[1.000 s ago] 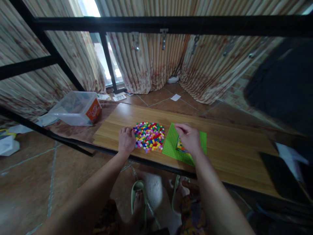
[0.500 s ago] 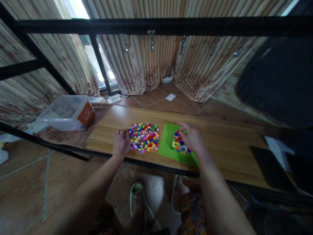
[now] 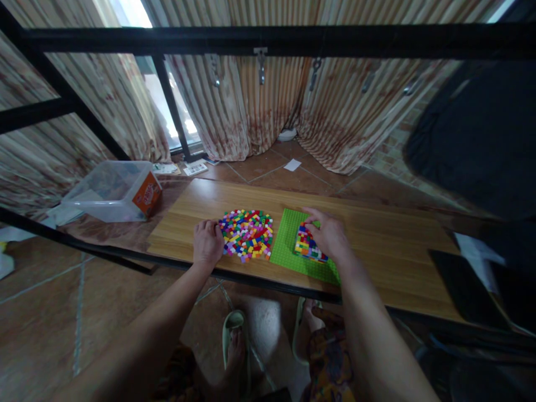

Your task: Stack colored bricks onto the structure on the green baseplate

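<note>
Bricks (image 3: pixel 246 235), small and many-coloured, lie in a loose heap on the table (image 3: pixel 389 245) near its front edge, left of a green baseplate (image 3: pixel 288 245) that touches the heap's right side. On the baseplate stands a partly built block of bricks (image 3: pixel 306 244), set toward the plate's right half. The right hand (image 3: pixel 330 237) rests on that block from the right and far side, fingers curled over its top edge; whether a loose brick is pinched there cannot be told. The left hand (image 3: pixel 207 243) lies knuckles up at the heap's left edge, fingers bent and touching the outermost bricks, seemingly gripping nothing. So the heap lies between the hands, nearer the left one, while the built block sits under the right. The baseplate's sides run roughly square to the front edge.
</note>
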A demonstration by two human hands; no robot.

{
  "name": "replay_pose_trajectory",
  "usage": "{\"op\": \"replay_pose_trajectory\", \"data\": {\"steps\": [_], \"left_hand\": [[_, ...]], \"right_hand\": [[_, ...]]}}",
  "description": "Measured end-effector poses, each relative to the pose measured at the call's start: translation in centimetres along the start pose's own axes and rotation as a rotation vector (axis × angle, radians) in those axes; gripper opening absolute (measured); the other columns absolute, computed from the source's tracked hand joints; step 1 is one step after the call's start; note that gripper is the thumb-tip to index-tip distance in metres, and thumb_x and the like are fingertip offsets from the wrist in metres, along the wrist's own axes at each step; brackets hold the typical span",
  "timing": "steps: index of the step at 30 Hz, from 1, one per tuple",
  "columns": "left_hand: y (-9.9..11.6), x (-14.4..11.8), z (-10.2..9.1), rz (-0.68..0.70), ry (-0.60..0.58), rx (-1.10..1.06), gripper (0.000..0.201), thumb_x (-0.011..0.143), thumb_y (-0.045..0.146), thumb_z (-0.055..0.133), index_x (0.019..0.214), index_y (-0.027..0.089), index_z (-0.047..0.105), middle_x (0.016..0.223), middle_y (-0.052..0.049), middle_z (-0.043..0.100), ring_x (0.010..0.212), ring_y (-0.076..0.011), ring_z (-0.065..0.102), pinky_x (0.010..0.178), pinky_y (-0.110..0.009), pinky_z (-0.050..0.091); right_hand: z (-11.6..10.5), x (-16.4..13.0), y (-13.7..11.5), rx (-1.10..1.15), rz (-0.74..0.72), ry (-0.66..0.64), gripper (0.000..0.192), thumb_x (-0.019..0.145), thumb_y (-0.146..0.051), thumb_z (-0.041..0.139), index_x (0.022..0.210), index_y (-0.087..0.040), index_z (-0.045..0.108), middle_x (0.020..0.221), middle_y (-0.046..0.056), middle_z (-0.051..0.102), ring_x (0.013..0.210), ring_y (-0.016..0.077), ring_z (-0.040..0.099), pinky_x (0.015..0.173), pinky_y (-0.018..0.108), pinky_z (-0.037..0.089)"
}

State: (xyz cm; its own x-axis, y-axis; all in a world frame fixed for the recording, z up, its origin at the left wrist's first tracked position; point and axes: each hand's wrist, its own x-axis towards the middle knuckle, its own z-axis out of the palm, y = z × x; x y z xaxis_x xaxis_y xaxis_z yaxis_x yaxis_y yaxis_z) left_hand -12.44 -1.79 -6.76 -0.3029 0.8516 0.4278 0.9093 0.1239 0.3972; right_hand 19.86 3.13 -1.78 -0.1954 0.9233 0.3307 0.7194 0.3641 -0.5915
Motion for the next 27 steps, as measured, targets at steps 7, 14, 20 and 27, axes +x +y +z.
{"op": "replay_pose_trajectory", "data": {"steps": [7,14,20,27], "left_hand": [[-0.04,0.02,0.06,-0.004,-0.009,-0.015,0.025,0.089,0.025,0.039,0.09,0.018,0.063,0.097,-0.015,0.066,0.103,-0.0295,0.058,0.098,-0.048,0.043],[-0.17,-0.05,0.1,0.002,0.006,-0.012,0.025,0.089,0.026,0.039,0.089,0.019,0.063,0.096,-0.012,0.067,0.102,-0.0292,0.059,0.097,-0.047,0.044],[-0.08,0.0,0.02,-0.005,0.0,-0.008,0.025,0.089,0.026,0.039,0.089,0.019,0.063,0.097,-0.013,0.066,0.103,-0.0293,0.058,0.098,-0.046,0.044],[0.01,0.08,0.01,-0.023,-0.008,-0.011,0.026,0.089,0.026,0.038,0.089,0.019,0.063,0.098,-0.014,0.066,0.103,-0.0296,0.057,0.098,-0.047,0.044]], "right_hand": [[0.0,0.1,0.21,0.048,0.032,-0.023,0.042,0.081,-0.017,0.056,0.121,-0.028,0.066,0.092,0.002,0.073,0.083,0.0198,0.065,0.086,0.039,0.05],[0.33,-0.12,0.16,0.117,0.074,-0.031,0.046,0.08,-0.018,0.056,0.124,-0.027,0.064,0.091,0.001,0.074,0.076,0.017,0.066,0.081,0.035,0.051],[0.25,-0.22,-0.06,0.124,0.072,-0.048,0.045,0.081,-0.019,0.058,0.125,-0.026,0.063,0.091,0.001,0.074,0.079,0.0174,0.067,0.083,0.036,0.05],[-0.15,-0.42,0.71,0.179,0.092,-0.056,0.05,0.085,-0.026,0.057,0.134,-0.022,0.054,0.098,0.005,0.076,0.086,0.02,0.068,0.087,0.039,0.051]]}}
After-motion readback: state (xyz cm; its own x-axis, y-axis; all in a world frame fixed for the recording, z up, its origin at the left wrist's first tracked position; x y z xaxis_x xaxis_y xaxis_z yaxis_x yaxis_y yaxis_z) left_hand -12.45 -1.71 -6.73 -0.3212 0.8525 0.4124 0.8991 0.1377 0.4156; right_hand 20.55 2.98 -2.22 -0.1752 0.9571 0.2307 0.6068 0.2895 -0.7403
